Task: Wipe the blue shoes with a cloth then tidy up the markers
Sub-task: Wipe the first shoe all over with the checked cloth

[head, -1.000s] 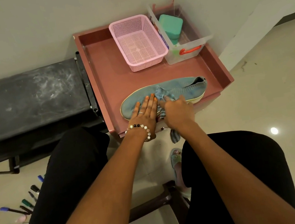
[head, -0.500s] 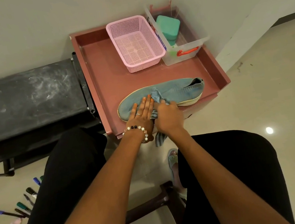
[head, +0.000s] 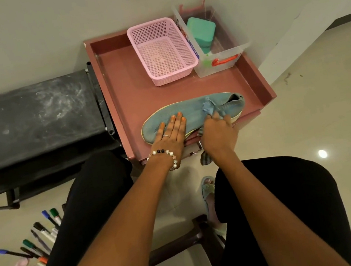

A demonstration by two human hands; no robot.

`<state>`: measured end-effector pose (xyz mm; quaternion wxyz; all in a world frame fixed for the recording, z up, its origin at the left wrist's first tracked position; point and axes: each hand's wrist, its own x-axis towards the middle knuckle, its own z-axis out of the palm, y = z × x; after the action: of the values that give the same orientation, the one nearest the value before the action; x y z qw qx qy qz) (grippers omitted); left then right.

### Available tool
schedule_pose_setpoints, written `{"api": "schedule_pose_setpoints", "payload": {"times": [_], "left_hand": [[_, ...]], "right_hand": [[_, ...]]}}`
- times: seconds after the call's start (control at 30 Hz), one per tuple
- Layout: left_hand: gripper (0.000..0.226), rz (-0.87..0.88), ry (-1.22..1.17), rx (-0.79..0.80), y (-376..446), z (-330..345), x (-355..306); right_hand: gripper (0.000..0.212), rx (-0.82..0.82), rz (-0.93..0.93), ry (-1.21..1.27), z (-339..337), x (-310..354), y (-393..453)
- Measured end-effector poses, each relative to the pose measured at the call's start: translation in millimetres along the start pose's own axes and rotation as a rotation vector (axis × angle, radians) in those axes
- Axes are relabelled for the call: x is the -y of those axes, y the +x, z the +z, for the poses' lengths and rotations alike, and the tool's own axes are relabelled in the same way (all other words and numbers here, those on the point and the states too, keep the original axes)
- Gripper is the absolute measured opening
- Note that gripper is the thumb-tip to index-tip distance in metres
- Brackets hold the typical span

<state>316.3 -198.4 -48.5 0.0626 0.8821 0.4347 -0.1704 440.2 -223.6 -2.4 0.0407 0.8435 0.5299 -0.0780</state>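
You sit facing a dark pink tray table [head: 119,91] w/ raised rim, pushed into a corner of off-white walls; pale tiled floor w/ a light glare at 4 o'clock. Black dusty bench [head: 32,116] touches the table's side at 9 o'clock. On the table at 12 o'clock: pink mesh basket [head: 162,51], and just beside it at 1 o'clock a clear plastic bin [head: 225,58] w/ an orange handle, a teal box [head: 201,32] inside.

Blue shoe [head: 192,113] lies on its side along the table's near edge, toe to 9, heel opening to 3. Your left hand [head: 170,137], ring + bead bracelet, lies flat on the toe half, fingers straight and close together, pressing down. Your right hand [head: 217,131] is curled round a blue-grey cloth [head: 209,109], bunched against the shoe's mid part near the collar; one cloth end hangs below the wrist, off the table edge.

Markers [head: 40,237] are scattered on the floor at 8 o'clock, beside your left leg, well apart from the table; blue, green, black and orange caps show. A foot in a pale green sandal [head: 209,192] rests on the floor between your knees.
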Motion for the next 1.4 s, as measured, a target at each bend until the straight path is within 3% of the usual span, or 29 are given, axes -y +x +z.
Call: {"api": "schedule_pose_setpoints", "payload": {"times": [0.13,0.27,0.37,0.43,0.6,0.77,0.97,1.1,1.27,1.4], "left_hand": [[0.102,-0.008,0.011,0.028,-0.1,-1.4,-0.3],[0.094,0.029,-0.008,0.003,-2.0,-5.5,2.2],[0.09,0.052,-0.038,-0.032,-2.4,-3.4,4.0],[0.093,0.056,-0.042,-0.026,-1.3,-2.5,5.0],[0.102,0.024,-0.049,0.023,-0.4,-5.2,2.3],[0.102,-0.002,0.011,0.079,-2.0,-9.2,0.1],[0.083,0.034,-0.067,0.055,-4.1,-12.4,1.1],[0.086,0.037,-0.076,0.012,-1.1,-6.6,3.1],[0.098,0.01,-0.041,0.014,1.3,-1.0,1.7],[0.086,-0.011,0.005,0.063,2.9,-2.8,2.9]], "right_hand": [[0.04,0.095,-0.174,0.085,3.9,18.8,-10.5],[0.044,0.081,-0.271,0.037,1.7,5.6,-8.7],[0.051,0.129,-0.182,0.108,-8.7,-33.6,9.6],[0.052,0.077,-0.065,0.058,-13.5,-53.3,18.1],[0.037,-0.017,-0.035,-0.018,-0.1,-26.4,7.2],[0.044,0.149,-0.203,0.095,9.0,8.2,-3.8],[0.053,0.132,-0.389,-0.063,-8.3,-25.4,10.3],[0.046,0.077,-0.214,-0.087,-21.9,-60.0,26.8],[0.034,0.045,-0.037,0.062,-3.1,-8.9,3.7],[0.042,0.094,-0.161,0.201,12.5,31.0,-22.1]]}}
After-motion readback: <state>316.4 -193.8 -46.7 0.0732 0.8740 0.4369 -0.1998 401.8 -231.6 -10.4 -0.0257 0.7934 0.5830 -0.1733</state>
